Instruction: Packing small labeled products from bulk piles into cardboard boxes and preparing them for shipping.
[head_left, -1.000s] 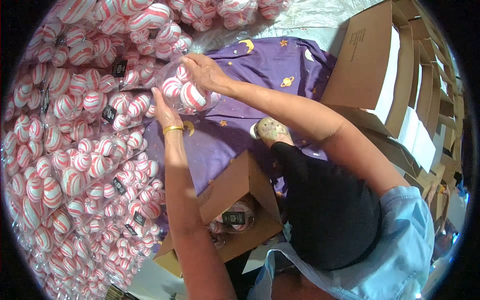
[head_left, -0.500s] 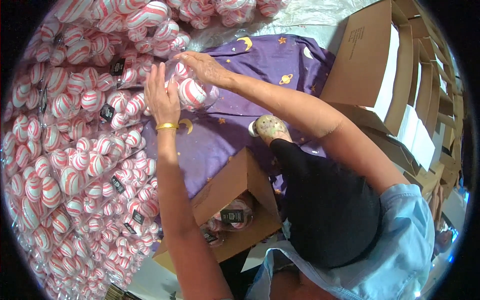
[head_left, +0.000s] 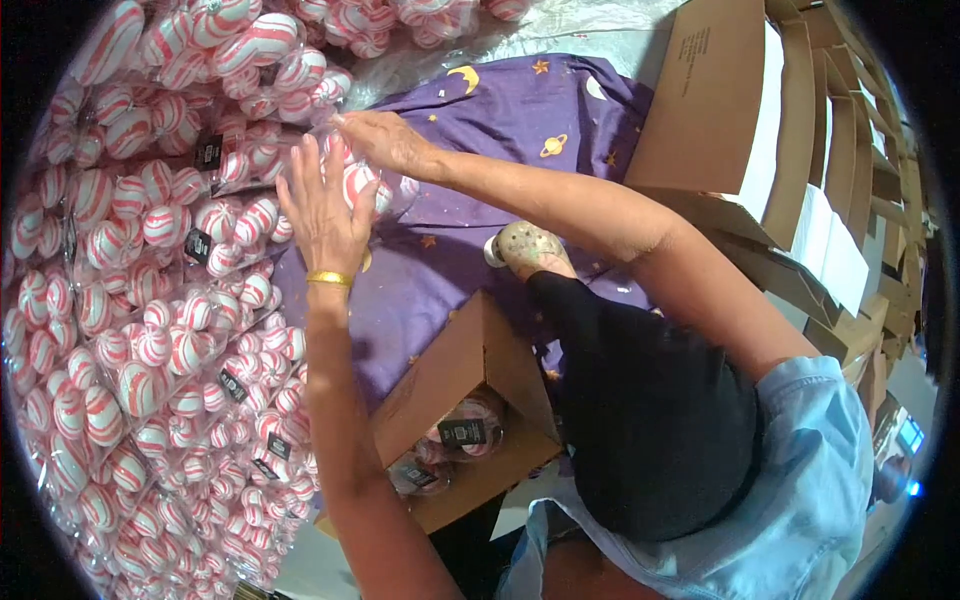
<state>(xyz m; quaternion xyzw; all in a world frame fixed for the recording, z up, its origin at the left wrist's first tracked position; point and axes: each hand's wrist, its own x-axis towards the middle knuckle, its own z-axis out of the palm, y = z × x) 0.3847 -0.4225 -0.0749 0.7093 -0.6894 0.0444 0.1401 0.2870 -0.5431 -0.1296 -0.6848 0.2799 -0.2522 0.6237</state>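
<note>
A clear plastic bag of red-and-white striped ball ornaments (head_left: 359, 187) is between my hands, at the edge of a large heap of similar bags. My left hand (head_left: 328, 218) lies against the bag's left side, its fingers stretched out and spread. Across the bag's upper right, my right hand (head_left: 392, 146) has its fingers bent over the plastic; the bag partly blends with the heap there. Closer to me, an open cardboard box (head_left: 440, 385) holds several bagged ornaments (head_left: 467, 430) with black labels, partly hidden by its flaps and my left forearm.
The heap of bagged striped ornaments (head_left: 140, 385) fills the left side. A purple cloth (head_left: 480, 120) with moons and stars lies under the work. My shoe (head_left: 530, 245) rests on it. Large cardboard boxes (head_left: 695, 100) with white sheets inside stand at the right.
The whole view has shifted a little, so most things sit further left. My left fingers have spread wider against the bag, and my right fingers are more bent over it.
</note>
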